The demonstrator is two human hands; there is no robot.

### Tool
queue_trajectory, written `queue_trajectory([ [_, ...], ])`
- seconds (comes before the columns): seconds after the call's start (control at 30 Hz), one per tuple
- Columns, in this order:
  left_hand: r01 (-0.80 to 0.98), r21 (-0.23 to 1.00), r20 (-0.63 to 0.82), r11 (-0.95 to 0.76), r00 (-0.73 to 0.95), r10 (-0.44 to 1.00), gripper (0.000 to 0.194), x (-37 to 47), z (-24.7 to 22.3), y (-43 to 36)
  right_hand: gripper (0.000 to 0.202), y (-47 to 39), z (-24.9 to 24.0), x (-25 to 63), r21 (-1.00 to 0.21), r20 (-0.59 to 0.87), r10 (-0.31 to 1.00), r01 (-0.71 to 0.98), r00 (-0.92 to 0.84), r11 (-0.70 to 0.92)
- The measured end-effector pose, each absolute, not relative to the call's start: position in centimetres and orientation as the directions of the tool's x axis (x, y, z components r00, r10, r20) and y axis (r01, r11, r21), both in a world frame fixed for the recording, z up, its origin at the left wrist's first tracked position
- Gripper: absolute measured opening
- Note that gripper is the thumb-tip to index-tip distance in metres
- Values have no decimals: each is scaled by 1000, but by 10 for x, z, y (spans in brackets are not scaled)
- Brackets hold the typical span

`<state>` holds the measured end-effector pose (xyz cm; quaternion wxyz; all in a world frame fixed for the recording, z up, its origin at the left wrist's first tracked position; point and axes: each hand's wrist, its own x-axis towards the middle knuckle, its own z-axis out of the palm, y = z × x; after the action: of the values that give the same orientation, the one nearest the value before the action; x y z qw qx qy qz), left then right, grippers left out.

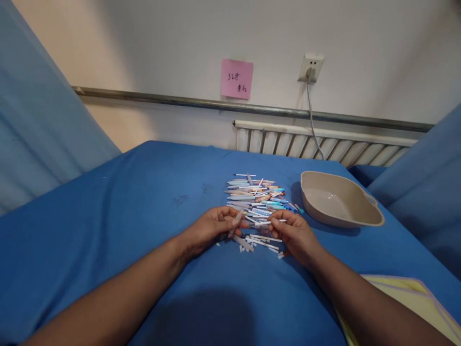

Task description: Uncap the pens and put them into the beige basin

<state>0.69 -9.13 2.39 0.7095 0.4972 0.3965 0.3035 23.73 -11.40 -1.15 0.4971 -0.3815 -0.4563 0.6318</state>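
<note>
My left hand (pixel 211 226) is closed on a pale, partly see-through pen barrel (pixel 236 219), held at a slant between thumb and fingers. Between the thumb and fingertips of my right hand (pixel 295 234) is a thin white stick that looks like a pen refill (pixel 262 223), pointing left towards the barrel. Just beyond both hands lies a pile of pens and pen parts (pixel 248 197), in grey, white, orange and blue. Below the hands are loose white refills (pixel 266 238), a grey barrel (pixel 244 243) and several small white pieces (pixel 242 249).
A beige plastic basin (pixel 340 192) stands right of the pile on the blue cloth (pixel 144 202). At the lower right, a yellow cloth (pixel 403 293) is partly behind my forearm. A radiator (pixel 284 142), a pipe (pixel 180 101) and a plugged-in cord (pixel 311 115) are along the wall.
</note>
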Motion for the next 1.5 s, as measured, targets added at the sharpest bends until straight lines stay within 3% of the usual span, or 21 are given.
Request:
queue_trajectory([
  [0.47, -170, 895, -240, 412, 594, 768, 28, 4, 24, -92, 23, -116, -10, 239, -924, -53, 974, -358, -221, -132],
  [0.57, -111, 944, -202, 311, 551, 810, 27, 4, 23, -91, 22, -115, -11, 240, -921, -55, 973, -366, -223, -136],
  [0.67, 131, 991, -80, 23, 456, 886, 23, 1, 26, -87, 22, -114, -11, 241, -922, -58, 976, -363, -209, -133],
  [0.73, 400, 875, 71, -274, 453, 889, 21, -3, 30, -85, 23, -113, -12, 241, -924, -55, 978, -361, -203, -127],
  [0.83, 668, 463, 226, -582, 546, 806, 22, -9, 37, -85, 21, -113, -12, 240, -921, -47, 977, -371, -207, -123],
  [0.9, 712, 262, 249, -651, 602, 759, 24, -10, 40, -87, 21, -113, -11, 240, -919, -46, 978, -375, -205, -122],
  [0.97, 716, 140, 245, -684, 644, 724, 25, -10, 42, -90, 21, -114, -10, 239, -922, -45, 980, -369, -196, -116],
  [1.17, 659, -79, 253, -748, 739, 624, 24, -5, 51, -96, 24, -113, -14, 241, -951, -59, 986, -291, -158, -104],
  [1.23, 645, -75, 249, -761, 751, 612, 22, -4, 52, -97, 25, -112, -16, 241, -956, -61, 986, -276, -156, -103],
  [1.3, 648, 14, 256, -762, 734, 629, 22, -4, 50, -98, 27, -112, -16, 240, -959, -58, 987, -268, -150, -97],
  [1.5, 543, 628, 201, -558, 579, 790, 23, 2, 36, -99, 27, -113, -10, 238, -966, -37, 992, -248, -124, -68],
])
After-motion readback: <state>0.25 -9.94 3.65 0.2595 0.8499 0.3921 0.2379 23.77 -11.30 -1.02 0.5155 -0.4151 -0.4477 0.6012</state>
